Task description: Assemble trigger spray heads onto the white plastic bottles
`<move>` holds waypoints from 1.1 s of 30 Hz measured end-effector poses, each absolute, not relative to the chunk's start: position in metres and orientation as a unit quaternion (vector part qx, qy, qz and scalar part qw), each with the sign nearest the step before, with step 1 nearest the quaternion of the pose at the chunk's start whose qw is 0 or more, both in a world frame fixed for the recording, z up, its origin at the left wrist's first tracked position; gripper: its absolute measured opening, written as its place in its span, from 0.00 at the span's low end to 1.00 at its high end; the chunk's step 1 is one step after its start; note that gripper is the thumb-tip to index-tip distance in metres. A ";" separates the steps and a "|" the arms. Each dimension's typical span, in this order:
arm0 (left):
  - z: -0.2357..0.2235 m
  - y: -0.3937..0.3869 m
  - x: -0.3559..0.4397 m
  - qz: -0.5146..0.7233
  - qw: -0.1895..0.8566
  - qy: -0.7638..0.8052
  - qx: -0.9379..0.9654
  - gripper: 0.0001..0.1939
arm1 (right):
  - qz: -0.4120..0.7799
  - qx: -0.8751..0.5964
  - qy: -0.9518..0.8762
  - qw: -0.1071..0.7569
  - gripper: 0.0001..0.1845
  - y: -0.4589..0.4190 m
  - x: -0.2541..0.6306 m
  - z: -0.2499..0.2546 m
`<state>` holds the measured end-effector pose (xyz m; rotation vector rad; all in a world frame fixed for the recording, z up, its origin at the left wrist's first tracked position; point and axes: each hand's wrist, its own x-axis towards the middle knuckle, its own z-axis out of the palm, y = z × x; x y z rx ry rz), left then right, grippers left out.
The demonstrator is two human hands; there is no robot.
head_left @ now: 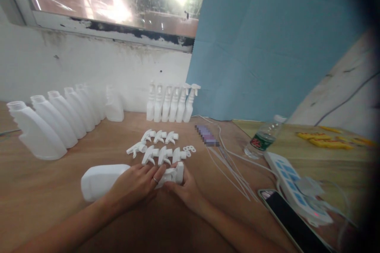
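With my left hand (139,181) wrapped around a white bottle (101,182) sideways over the wooden table (53,193), I curl my right hand (190,193) about its spray head (179,172). Loose trigger heads (163,155) lie just beyond; six topped bottles (174,106) stand by the wall (127,69).

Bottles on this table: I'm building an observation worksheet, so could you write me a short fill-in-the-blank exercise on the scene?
1. The left hand wears a ____.
2. The base of the held bottle points to the person's ____.
3. The row of bottles with spray heads by the wall numbers ____.
4. The label on the clear bottle is mainly ____.

Missing words: ring; left; six; green.
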<state>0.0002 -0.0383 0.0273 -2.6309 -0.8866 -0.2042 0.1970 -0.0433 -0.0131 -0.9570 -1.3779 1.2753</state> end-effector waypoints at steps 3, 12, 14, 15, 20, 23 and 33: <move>0.027 -0.039 -0.002 -0.102 0.189 -0.305 -0.928 0.25 | 0.514 -0.395 -0.579 0.494 0.21 -0.043 0.199 -0.013; 0.062 -0.030 -0.049 -0.205 0.147 -0.366 -0.896 0.29 | 0.426 -0.402 -0.562 0.584 0.24 -0.028 0.228 0.002; 0.062 -0.017 -0.063 -0.233 0.130 -0.374 -0.888 0.25 | 0.411 -0.381 -0.555 0.614 0.29 -0.022 0.230 0.011; 0.061 -0.009 -0.068 -0.258 0.115 -0.383 -0.879 0.25 | 0.405 -0.373 -0.559 0.620 0.32 -0.019 0.231 0.014; 0.052 0.064 -0.077 -0.432 0.022 -0.503 -0.748 0.25 | 0.273 -0.446 -0.628 0.577 0.23 0.008 0.252 0.001; 0.034 0.122 -0.076 -0.484 -0.036 -0.557 -0.674 0.26 | 0.142 -0.511 -0.691 0.491 0.15 0.028 0.275 -0.017; -0.018 0.241 -0.042 -0.571 -0.044 -0.570 -0.590 0.26 | -0.007 -0.549 -0.758 0.352 0.13 0.049 0.298 -0.039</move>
